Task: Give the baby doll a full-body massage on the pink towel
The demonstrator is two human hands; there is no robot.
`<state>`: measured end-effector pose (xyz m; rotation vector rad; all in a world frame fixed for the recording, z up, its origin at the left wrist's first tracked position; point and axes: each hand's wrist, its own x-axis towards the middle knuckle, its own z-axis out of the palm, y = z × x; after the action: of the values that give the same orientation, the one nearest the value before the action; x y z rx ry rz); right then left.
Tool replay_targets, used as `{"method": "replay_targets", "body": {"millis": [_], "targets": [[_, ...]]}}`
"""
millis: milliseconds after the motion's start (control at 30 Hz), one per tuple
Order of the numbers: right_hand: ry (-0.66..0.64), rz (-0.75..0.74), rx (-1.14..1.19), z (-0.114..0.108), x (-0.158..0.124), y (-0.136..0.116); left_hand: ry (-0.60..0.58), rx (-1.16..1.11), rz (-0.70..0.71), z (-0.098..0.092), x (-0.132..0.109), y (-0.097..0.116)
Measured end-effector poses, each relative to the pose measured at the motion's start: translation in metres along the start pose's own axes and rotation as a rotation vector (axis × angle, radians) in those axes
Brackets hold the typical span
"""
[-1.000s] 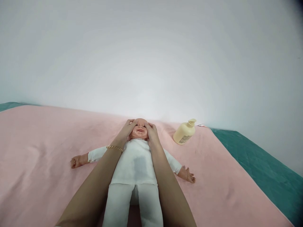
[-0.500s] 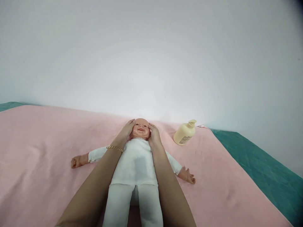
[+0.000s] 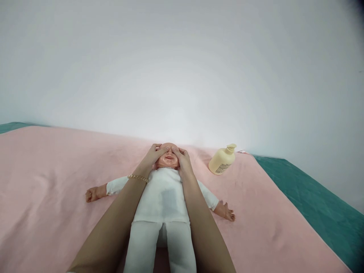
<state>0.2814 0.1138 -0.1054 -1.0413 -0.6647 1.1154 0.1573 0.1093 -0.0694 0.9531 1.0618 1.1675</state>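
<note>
A baby doll [image 3: 162, 193] with a white cloth body lies on its back, its arms spread to both sides. My left hand [image 3: 152, 155] cups the left side of its head, thumb laid across the brow and eye. On the opposite side, my right hand [image 3: 183, 158] clasps the head the same way. Both thumbs nearly meet above the doll's nose and cover its eyes, while the mouth shows between my palms. The fingertips behind the head are partly hidden. A gold bracelet [image 3: 138, 178] circles my left wrist.
A pale yellow pump bottle [image 3: 221, 161] stands right of the doll's head. Beneath lies a pink blanket [image 3: 57, 163] with slight creases, over a green cover [image 3: 307, 193] that shows at both sides. A plain pale wall [image 3: 182, 68] rises behind.
Both thumbs have moved inward from the sides of the doll's head onto its brow and eyes. The doll's body and the bottle have stayed in place.
</note>
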Motion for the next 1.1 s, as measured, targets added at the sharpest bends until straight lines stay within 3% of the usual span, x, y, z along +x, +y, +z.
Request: {"method": "replay_targets", "body": {"millis": [433,733,933,1100], "targets": [[0.081,0.040,-0.044,0.001,0.005,0.001,0.053,0.049,-0.049,0.001,0.007,-0.003],[0.098,0.092,0.096,0.001,0.005,-0.001,0.050,0.019,0.040,0.000,0.008,-0.010],[0.126,0.116,0.204,0.006,-0.003,-0.010,0.055,-0.037,0.024,0.000,0.021,-0.014],[0.078,0.131,0.209,0.002,0.002,-0.004,0.018,-0.054,0.027,0.000,0.011,-0.011]]}}
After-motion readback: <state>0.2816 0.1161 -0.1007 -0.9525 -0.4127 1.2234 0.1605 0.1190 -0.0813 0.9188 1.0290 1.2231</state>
